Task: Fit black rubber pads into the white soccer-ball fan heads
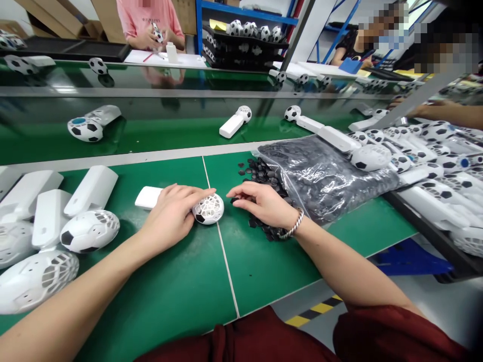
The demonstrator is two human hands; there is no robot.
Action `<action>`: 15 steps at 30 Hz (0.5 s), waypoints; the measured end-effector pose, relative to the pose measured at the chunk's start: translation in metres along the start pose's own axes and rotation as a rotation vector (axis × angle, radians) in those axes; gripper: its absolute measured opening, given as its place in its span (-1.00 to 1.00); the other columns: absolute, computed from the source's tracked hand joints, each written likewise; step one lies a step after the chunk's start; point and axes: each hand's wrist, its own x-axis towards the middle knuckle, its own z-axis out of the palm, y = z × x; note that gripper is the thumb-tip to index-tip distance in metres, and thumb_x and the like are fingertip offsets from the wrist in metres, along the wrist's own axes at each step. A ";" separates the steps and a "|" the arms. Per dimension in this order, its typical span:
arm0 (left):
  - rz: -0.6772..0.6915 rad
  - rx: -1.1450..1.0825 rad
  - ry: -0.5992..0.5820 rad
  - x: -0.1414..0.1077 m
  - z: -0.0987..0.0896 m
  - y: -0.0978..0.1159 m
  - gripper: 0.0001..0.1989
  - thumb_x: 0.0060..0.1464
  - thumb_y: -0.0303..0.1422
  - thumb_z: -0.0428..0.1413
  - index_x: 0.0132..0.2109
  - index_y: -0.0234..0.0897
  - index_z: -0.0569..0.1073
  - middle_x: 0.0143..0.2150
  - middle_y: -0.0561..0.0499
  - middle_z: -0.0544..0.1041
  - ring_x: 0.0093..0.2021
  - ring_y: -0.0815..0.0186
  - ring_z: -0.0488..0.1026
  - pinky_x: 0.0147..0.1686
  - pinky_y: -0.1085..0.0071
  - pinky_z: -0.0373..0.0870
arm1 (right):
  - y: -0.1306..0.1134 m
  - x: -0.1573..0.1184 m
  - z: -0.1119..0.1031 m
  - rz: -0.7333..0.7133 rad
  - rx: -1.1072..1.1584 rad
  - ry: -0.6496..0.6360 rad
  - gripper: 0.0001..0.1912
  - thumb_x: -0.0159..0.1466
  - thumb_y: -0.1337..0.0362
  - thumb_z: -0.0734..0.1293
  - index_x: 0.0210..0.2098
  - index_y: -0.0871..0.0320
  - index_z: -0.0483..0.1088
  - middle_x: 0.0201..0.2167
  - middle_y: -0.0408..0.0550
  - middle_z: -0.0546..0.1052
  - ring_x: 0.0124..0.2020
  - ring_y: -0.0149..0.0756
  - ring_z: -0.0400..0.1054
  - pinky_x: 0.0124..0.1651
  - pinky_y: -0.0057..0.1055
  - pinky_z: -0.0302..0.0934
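On the green mat, my left hand (171, 211) grips a white football-shaped casing (210, 209) with an open lattice and a few black patches. Its white rectangular handle (148, 197) sticks out behind that hand. Just right of the casing, my right hand (260, 201) pinches a small black piece (234, 200) between thumb and fingers. Under and behind my right hand lies a loose heap of black pieces (264, 173), spilling from a clear plastic bag (317, 171) full of dark pieces.
Several white casings (90, 231) lie at the left. A black tray (422, 236) piled with casings stands at the right. Beyond the mat's edge runs a green conveyor (169, 125) carrying a few units. A person in a pink shirt (151, 25) works across from me.
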 end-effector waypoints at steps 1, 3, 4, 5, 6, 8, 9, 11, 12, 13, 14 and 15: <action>-0.002 -0.002 -0.006 0.000 0.000 0.000 -0.42 -0.06 -0.58 -0.13 0.14 -0.12 0.24 -0.01 0.00 0.42 -0.03 0.18 0.30 0.02 0.11 0.12 | -0.002 -0.001 0.001 -0.029 0.009 -0.007 -0.87 0.18 0.42 0.28 -0.25 0.19 0.40 -0.36 -0.11 0.44 -0.34 -0.44 0.31 -0.25 -0.48 0.22; -0.005 -0.007 -0.014 0.000 0.000 -0.001 -0.41 -0.06 -0.58 -0.13 0.15 -0.11 0.23 0.00 0.00 0.41 0.00 0.17 0.29 0.05 0.07 0.08 | -0.007 -0.003 0.002 -0.093 -0.001 -0.020 -0.85 0.20 0.42 0.26 -0.24 0.20 0.41 -0.37 -0.10 0.43 -0.33 -0.43 0.31 -0.22 -0.47 0.23; -0.003 -0.010 -0.017 0.000 0.000 -0.001 -0.41 -0.07 -0.58 -0.13 0.15 -0.11 0.22 0.01 0.01 0.41 0.01 0.17 0.28 0.07 0.06 0.06 | -0.008 -0.004 0.003 -0.132 -0.019 -0.026 -0.83 0.21 0.43 0.25 -0.22 0.19 0.40 -0.37 -0.09 0.42 -0.32 -0.42 0.31 -0.21 -0.46 0.23; -0.001 -0.012 -0.019 0.000 0.000 -0.001 -0.40 -0.07 -0.58 -0.13 0.15 -0.10 0.22 0.02 0.01 0.41 0.02 0.17 0.27 0.08 0.04 0.04 | -0.009 -0.005 0.003 -0.170 -0.042 -0.035 -0.82 0.22 0.43 0.23 -0.20 0.19 0.40 -0.37 -0.08 0.41 -0.31 -0.41 0.30 -0.21 -0.44 0.23; 0.001 -0.012 -0.020 0.000 0.000 -0.001 -0.40 -0.07 -0.58 -0.13 0.15 -0.10 0.22 0.02 0.01 0.40 0.02 0.17 0.27 0.09 0.03 0.02 | -0.010 -0.006 0.004 -0.204 -0.063 -0.041 -0.81 0.24 0.43 0.21 -0.19 0.18 0.40 -0.37 -0.06 0.40 -0.30 -0.40 0.30 -0.20 -0.44 0.24; -0.001 -0.007 -0.025 0.000 0.000 -0.002 -0.40 -0.06 -0.58 -0.14 0.15 -0.10 0.22 0.02 0.02 0.41 0.03 0.17 0.26 0.10 0.02 0.01 | -0.012 -0.007 0.004 -0.237 -0.081 -0.036 -0.82 0.25 0.43 0.19 -0.23 0.17 0.40 -0.35 -0.05 0.41 -0.28 -0.39 0.31 -0.19 -0.43 0.24; -0.007 -0.001 -0.028 0.000 0.000 -0.001 -0.41 -0.06 -0.58 -0.14 0.15 -0.09 0.23 0.02 0.02 0.41 0.02 0.17 0.26 0.10 0.02 0.01 | -0.013 -0.008 0.004 -0.226 -0.076 -0.026 -0.84 0.25 0.42 0.20 -0.25 0.17 0.40 -0.34 -0.06 0.43 -0.28 -0.39 0.31 -0.18 -0.43 0.24; -0.024 0.010 -0.037 -0.001 -0.002 -0.001 -0.40 -0.07 -0.58 -0.14 0.14 -0.08 0.22 0.01 0.02 0.42 0.03 0.17 0.26 0.11 -0.01 0.00 | -0.015 -0.009 0.005 -0.154 -0.039 -0.022 -0.89 0.24 0.41 0.22 -0.29 0.17 0.37 -0.35 -0.09 0.47 -0.32 -0.41 0.34 -0.21 -0.44 0.24; -0.032 0.010 -0.045 -0.001 -0.003 0.000 -0.39 -0.08 -0.58 -0.13 0.15 -0.07 0.22 0.01 0.02 0.41 0.03 0.17 0.25 0.11 -0.03 -0.02 | -0.016 -0.009 0.006 -0.119 -0.016 -0.022 -0.91 0.24 0.39 0.22 -0.30 0.17 0.36 -0.37 -0.11 0.48 -0.34 -0.42 0.34 -0.23 -0.45 0.25; -0.037 0.005 -0.057 -0.001 -0.004 0.001 -0.38 -0.09 -0.57 -0.11 0.15 -0.07 0.21 0.01 0.01 0.41 0.04 0.16 0.25 0.12 -0.04 -0.04 | -0.017 -0.009 0.006 -0.102 -0.002 -0.015 -0.92 0.24 0.38 0.23 -0.30 0.18 0.36 -0.37 -0.10 0.48 -0.34 -0.42 0.35 -0.24 -0.45 0.25; -0.042 -0.005 -0.067 -0.002 -0.005 0.002 -0.38 -0.10 -0.54 -0.07 0.16 -0.07 0.20 0.02 0.01 0.40 0.05 0.15 0.24 0.13 -0.05 -0.06 | -0.017 -0.010 0.007 -0.106 0.004 0.004 -0.93 0.23 0.36 0.24 -0.31 0.18 0.36 -0.37 -0.09 0.47 -0.33 -0.41 0.34 -0.23 -0.44 0.24; -0.045 -0.018 -0.074 -0.002 -0.005 0.003 -0.39 -0.09 -0.49 -0.03 0.16 -0.07 0.19 0.03 0.01 0.39 0.06 0.14 0.23 0.14 -0.07 -0.08 | -0.018 -0.010 0.009 -0.124 0.004 0.031 -0.93 0.22 0.35 0.25 -0.33 0.19 0.37 -0.37 -0.08 0.46 -0.31 -0.39 0.33 -0.21 -0.43 0.24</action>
